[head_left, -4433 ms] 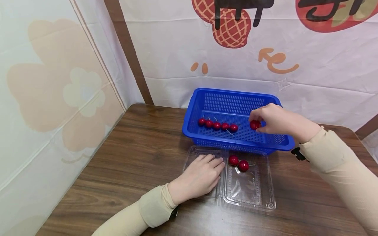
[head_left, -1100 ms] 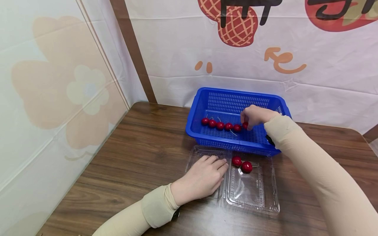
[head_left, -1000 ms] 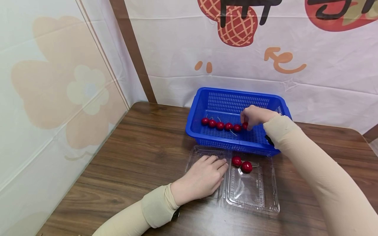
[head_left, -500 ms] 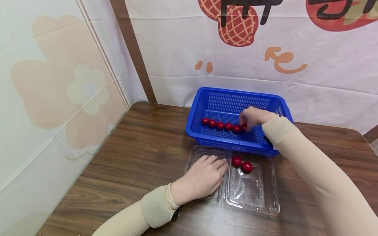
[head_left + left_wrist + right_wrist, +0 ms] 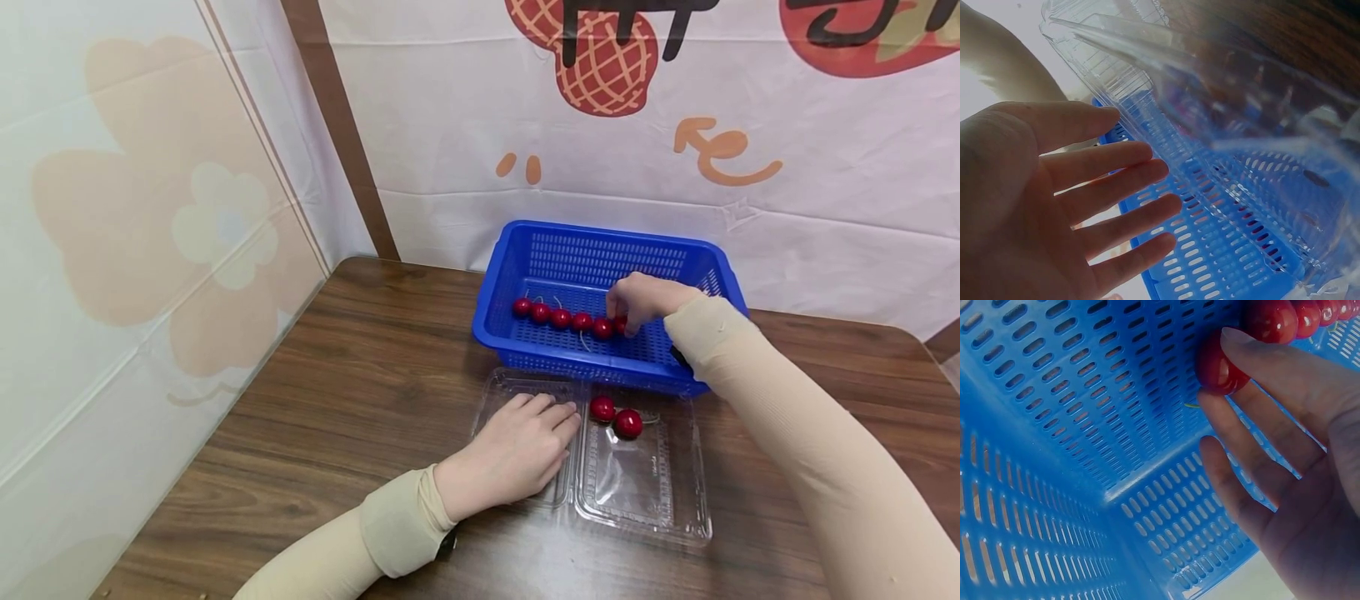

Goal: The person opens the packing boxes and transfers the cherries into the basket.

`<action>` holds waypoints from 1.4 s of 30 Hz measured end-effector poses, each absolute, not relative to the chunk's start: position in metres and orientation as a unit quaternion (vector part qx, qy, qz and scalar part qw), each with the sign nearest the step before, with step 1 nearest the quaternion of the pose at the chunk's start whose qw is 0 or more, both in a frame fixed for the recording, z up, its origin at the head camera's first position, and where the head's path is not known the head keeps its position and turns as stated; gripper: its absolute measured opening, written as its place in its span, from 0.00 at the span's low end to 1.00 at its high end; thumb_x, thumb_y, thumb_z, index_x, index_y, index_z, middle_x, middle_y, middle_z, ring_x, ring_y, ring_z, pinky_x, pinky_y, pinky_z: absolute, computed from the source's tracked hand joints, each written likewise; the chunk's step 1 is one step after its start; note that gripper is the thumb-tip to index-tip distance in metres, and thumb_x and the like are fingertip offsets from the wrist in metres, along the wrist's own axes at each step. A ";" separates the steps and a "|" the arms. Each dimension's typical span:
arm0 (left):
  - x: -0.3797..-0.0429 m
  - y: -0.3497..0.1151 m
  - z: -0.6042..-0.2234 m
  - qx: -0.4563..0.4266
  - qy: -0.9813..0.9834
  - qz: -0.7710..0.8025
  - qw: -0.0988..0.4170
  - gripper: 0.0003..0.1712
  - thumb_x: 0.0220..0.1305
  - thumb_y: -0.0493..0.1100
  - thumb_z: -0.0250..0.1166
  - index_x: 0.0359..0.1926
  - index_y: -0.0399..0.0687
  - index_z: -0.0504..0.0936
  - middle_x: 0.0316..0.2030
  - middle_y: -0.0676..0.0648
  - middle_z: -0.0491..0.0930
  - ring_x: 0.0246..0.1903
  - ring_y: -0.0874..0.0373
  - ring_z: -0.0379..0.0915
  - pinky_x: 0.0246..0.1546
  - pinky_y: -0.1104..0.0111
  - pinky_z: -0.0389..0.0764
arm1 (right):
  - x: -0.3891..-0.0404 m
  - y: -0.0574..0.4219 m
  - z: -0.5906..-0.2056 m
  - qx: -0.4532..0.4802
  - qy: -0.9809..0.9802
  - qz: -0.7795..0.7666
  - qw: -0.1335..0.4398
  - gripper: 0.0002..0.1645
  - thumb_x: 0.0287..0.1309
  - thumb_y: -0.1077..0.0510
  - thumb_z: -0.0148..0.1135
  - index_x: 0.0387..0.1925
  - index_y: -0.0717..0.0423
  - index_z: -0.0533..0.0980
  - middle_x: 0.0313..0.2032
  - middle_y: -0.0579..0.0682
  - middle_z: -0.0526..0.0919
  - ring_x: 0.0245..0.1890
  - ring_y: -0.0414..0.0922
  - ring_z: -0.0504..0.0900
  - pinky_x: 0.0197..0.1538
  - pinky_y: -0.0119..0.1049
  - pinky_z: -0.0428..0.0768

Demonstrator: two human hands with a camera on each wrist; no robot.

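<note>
My left hand (image 5: 513, 454) lies over the left half of a clear plastic clamshell box (image 5: 637, 517), its fingers straight and slightly spread in the left wrist view. Inside a blue mesh basket (image 5: 600, 363), my right hand (image 5: 643, 298) pinches a shiny red cherry (image 5: 1215, 367) between thumb and fingers. That cherry sits at the right end of a row of several red cherries (image 5: 561, 318), against or very close to its neighbour. Thin stems stick out from some of them. Two more cherries (image 5: 627, 423) lie touching or nearly so in the box's right half.
The basket stands behind the box on a brown wood-grain table (image 5: 337, 375). A white printed cloth (image 5: 450, 125) hangs at the back, and a pale flower-printed panel (image 5: 150, 208) stands at the left.
Over the whole span, my right hand has carried the cherry leftward to the end of the row. Lately it shifts only slightly, and one stem in the row has swung. My left hand stays put.
</note>
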State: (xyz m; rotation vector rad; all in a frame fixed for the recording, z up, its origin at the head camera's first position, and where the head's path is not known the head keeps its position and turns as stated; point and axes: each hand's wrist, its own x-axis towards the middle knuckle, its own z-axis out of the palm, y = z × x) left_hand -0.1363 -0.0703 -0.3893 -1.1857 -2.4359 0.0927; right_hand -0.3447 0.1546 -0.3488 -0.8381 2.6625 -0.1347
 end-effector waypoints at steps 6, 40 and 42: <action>-0.136 -0.070 -0.388 -0.425 -0.880 0.036 0.210 0.23 0.58 0.51 0.56 0.51 0.46 0.79 0.51 0.50 0.79 0.49 0.53 0.71 0.46 0.63 0.74 | -0.346 0.155 -0.350 -0.286 0.939 -0.053 0.182 0.18 0.38 0.66 0.71 0.37 0.56 0.79 0.37 0.55 0.84 0.35 0.47 0.78 0.43 0.47 0.81; -0.135 -0.070 -0.389 -0.426 -0.880 0.033 0.208 0.23 0.57 0.51 0.58 0.52 0.46 0.79 0.51 0.49 0.79 0.49 0.53 0.71 0.46 0.63 0.74 | -0.335 0.159 -0.323 -0.305 0.941 -0.017 0.147 0.13 0.48 0.60 0.66 0.39 0.57 0.80 0.38 0.55 0.84 0.37 0.48 0.79 0.44 0.49 0.80; -0.135 -0.069 -0.389 -0.426 -0.880 0.034 0.207 0.23 0.57 0.51 0.58 0.52 0.46 0.79 0.51 0.49 0.79 0.49 0.53 0.71 0.46 0.63 0.74 | -0.333 0.159 -0.319 -0.308 0.942 -0.012 0.135 0.11 0.50 0.58 0.64 0.37 0.57 0.81 0.37 0.54 0.84 0.36 0.47 0.79 0.45 0.49 0.80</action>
